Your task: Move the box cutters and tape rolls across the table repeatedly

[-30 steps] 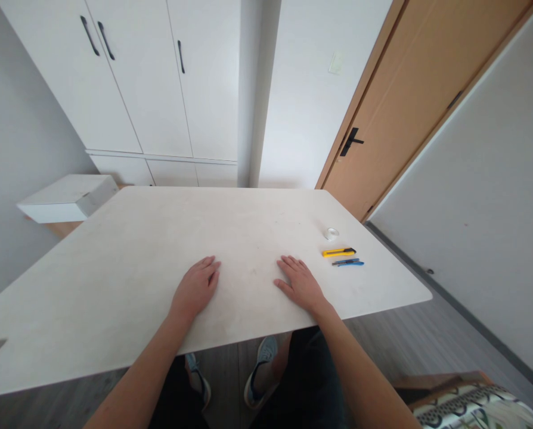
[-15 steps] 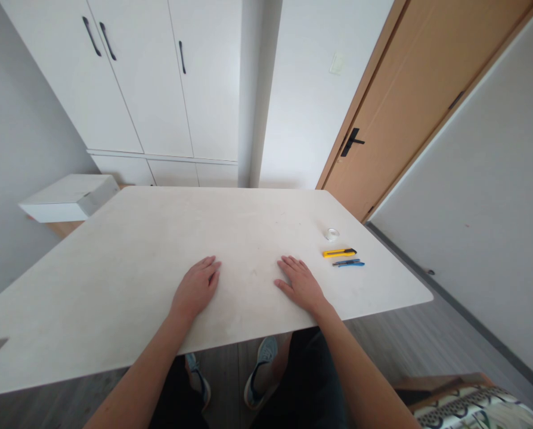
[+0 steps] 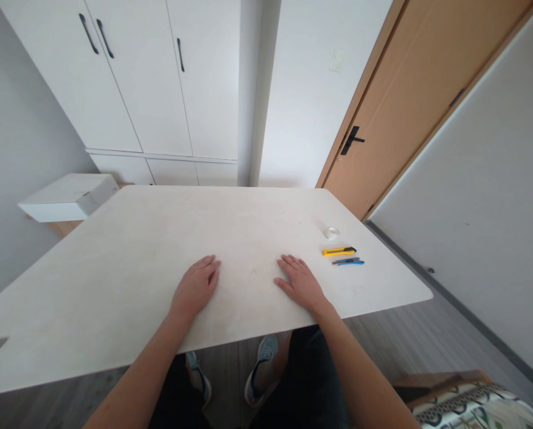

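Palm down on the white table [image 3: 127, 268], my left hand [image 3: 197, 285] lies flat with its fingers stretched forward and nothing in it. My right hand [image 3: 298, 282] also rests flat on the tabletop, thumb spread toward the left, holding nothing. To the right of it lie a yellow utility knife [image 3: 338, 251] and, just nearer to me, a slim blue cutter [image 3: 348, 261]. A clear roll of tape [image 3: 331, 233] sits a little beyond the yellow knife. None of these touches either hand.
A white box [image 3: 72, 193] stands past the table's left edge. White cabinets [image 3: 159, 89] line the far wall, and a wooden door [image 3: 409, 89] is at the right. A chair with a patterned cushion [image 3: 476, 408] is at the lower right.
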Available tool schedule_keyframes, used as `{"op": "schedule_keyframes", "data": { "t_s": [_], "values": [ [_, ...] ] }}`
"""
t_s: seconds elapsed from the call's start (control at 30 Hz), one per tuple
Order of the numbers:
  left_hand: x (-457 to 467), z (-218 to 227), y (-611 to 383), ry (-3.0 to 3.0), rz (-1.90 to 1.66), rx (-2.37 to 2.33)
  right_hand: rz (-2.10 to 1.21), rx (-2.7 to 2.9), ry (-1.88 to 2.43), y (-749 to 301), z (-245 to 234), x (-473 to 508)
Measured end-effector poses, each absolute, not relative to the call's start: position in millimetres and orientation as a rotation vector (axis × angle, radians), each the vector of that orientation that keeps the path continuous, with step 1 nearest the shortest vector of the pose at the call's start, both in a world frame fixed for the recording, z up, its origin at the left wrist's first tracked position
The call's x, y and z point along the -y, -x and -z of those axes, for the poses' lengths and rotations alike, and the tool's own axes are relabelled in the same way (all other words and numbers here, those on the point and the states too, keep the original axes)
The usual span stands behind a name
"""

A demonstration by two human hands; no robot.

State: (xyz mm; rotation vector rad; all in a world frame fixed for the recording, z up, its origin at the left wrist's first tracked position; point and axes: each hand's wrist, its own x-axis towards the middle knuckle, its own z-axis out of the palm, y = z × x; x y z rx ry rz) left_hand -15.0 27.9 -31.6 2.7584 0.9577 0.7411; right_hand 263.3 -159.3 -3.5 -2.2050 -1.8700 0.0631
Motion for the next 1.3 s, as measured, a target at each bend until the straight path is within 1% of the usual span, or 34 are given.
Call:
{"op": "schedule_keyframes", "data": {
  "t_s": [0.4,0.53,0.6,0.67,0.73,0.8,0.93,1.07,1.13,1.3],
  "values": [
    [-28,31,15,-2.733,-0.755,-0.954,-0.072,1.850,2.185,-261,4,159],
    [-28,31,15,-2.725,-0.762,-0.949,-0.105,1.805,2.088,-269,6,161],
    [-28,32,15,-2.716,-0.767,-0.947,-0.055,1.708,2.035,-292,6,169],
    [-28,33,15,-2.707,-0.769,-0.948,0.080,1.574,2.063,-328,2,183],
    [-28,33,14,-2.703,-0.766,-0.951,0.217,1.477,2.189,-372,-4,201],
    [-28,33,14,-2.708,-0.759,-0.952,0.279,1.455,2.361,-413,-13,219],
    [-29,35,14,-2.717,-0.753,-0.961,0.207,1.613,2.599,-457,-27,241],
    [-30,35,14,-2.711,-0.751,-0.958,0.055,1.825,2.608,-461,-34,242],
    [-30,35,15,-2.706,-0.749,-0.967,0.020,1.816,2.567,-459,-37,238],
    [-30,35,15,-2.698,-0.766,-0.964,0.058,1.631,2.539,-460,-41,220]
  ]
}}
